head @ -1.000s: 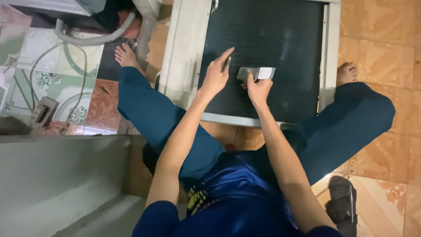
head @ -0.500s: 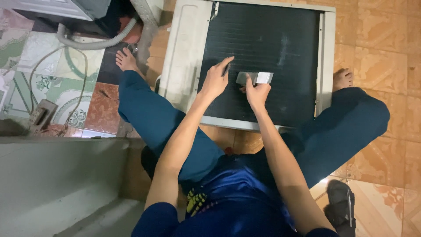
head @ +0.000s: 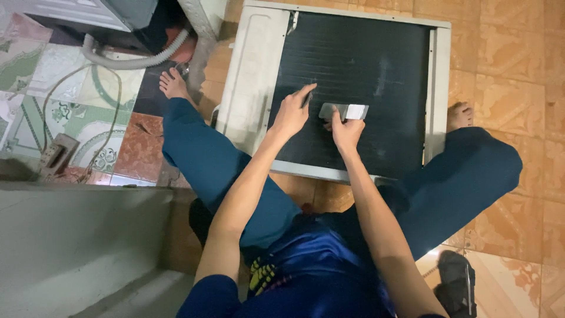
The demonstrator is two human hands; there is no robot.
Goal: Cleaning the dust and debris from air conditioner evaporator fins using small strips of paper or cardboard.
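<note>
Seated on orange tiled floor [head: 512, 65], legs either side of a white-framed unit with black finned coil panel [head: 359, 65] lying flat. Right hand [head: 346, 131] grips a flat grey metal comb-like tool [head: 343, 111], pressed against the fins near panel centre. Left hand [head: 291, 112] rests open on the fins just beside it, index finger extended.

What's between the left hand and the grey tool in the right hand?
Only bare dark coil fins lie between the left hand and the flat grey tool, per the head view.
</note>
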